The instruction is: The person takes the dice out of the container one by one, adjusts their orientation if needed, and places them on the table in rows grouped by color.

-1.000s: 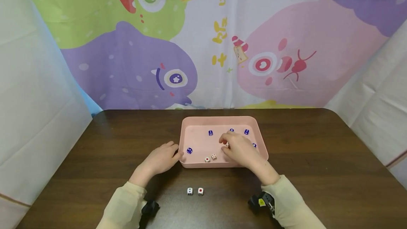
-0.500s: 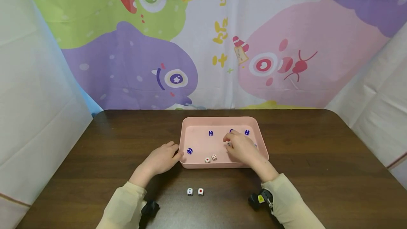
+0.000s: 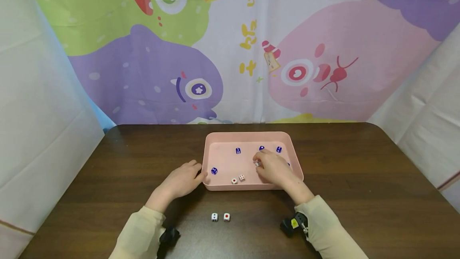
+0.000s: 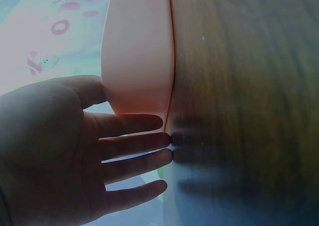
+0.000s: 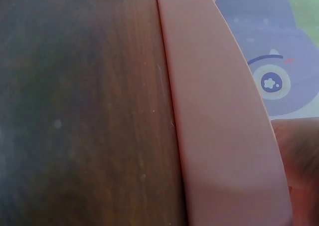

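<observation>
My right hand point(image 3: 274, 167) reaches over the near wall of a pink tray point(image 3: 230, 187) and pinches a white die point(image 3: 257, 163) low inside it. In the right wrist view the tray's wall hides most of that hand. My left hand point(image 3: 184, 178) rests against the tray's left end, thumb at the rim. The left wrist view shows its fingers point(image 4: 134, 146) straight and spread along the outer wall. Two white dice, one with a red pip point(image 3: 234, 181) and its neighbour point(image 3: 242, 178), lie near the tray's front wall.
Several blue dice are scattered in the tray, among them a left one point(image 3: 214, 170) and a back one point(image 3: 238, 151). On the brown table point(image 3: 359, 195) in front stand two white dice, a left one point(image 3: 214, 217) and a right one point(image 3: 227, 217). A cartoon curtain point(image 3: 248, 91) hangs behind.
My right hand has shifted slightly to the right, and its fingers have drawn in on the white die. The left hand and the tray have stayed put.
</observation>
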Demonstrator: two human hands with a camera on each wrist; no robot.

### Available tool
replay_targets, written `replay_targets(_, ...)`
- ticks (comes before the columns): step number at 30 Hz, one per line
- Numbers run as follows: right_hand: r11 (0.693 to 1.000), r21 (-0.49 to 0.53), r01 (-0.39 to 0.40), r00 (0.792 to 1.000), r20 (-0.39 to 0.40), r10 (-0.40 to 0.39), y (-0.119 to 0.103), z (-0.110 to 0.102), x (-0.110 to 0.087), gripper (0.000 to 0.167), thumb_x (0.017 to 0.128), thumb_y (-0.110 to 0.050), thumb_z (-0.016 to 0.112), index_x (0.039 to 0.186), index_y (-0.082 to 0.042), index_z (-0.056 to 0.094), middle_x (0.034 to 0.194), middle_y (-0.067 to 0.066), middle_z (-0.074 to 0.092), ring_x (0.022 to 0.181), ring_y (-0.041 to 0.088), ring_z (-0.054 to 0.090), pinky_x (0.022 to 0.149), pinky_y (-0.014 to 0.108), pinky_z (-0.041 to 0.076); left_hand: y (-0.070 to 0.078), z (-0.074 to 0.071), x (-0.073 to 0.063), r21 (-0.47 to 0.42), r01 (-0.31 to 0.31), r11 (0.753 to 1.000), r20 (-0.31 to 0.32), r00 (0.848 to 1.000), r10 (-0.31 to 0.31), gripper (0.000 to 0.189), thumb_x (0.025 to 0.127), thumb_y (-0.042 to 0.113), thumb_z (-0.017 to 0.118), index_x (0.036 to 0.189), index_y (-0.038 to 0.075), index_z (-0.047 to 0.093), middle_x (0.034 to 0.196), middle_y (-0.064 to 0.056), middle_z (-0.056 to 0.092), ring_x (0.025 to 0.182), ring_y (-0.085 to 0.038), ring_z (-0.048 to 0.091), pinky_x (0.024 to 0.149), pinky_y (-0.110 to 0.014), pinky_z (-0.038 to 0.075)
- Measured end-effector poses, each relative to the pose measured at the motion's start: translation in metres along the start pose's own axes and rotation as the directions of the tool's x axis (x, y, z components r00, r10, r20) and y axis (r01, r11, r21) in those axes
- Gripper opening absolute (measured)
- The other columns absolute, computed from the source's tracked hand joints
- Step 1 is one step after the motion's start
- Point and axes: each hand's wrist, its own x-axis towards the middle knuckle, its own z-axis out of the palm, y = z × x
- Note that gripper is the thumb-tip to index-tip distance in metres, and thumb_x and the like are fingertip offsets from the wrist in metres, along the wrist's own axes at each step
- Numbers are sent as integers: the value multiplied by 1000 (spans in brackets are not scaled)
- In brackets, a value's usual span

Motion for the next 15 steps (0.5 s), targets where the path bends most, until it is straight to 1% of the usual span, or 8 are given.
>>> replay_targets(5,1000,0,-20,1000,15,20,1,1,0,11,78,-11,65,88,-9,64,82,1,57,72,14,53,69,32,46,0,1,1,6,-3,1000,-3,1000,3,36,93,33,46,110,4,59,105,-9,56,99,-26,55,86,-45,43)
replay_targets(9,1000,1,-19,1000,22,19,2,2,0,7,78,-11,65,85,-10,62,79,0,56,70,13,51,66,31,45,0,1,1,6,-3,1000,-3,1000,3,35,93,33,46,108,5,60,103,-8,56,97,-25,55,85,-45,44)
replay_targets(15,1000,-2,-10,999,32,10,2,2,0,5,79,-9,64,81,-12,60,75,-1,54,68,13,49,64,29,43,-1,1,1,7,-3,1000,3,1000,3,38,93,34,46,111,4,59,107,-10,56,100,-26,55,87,-45,43)
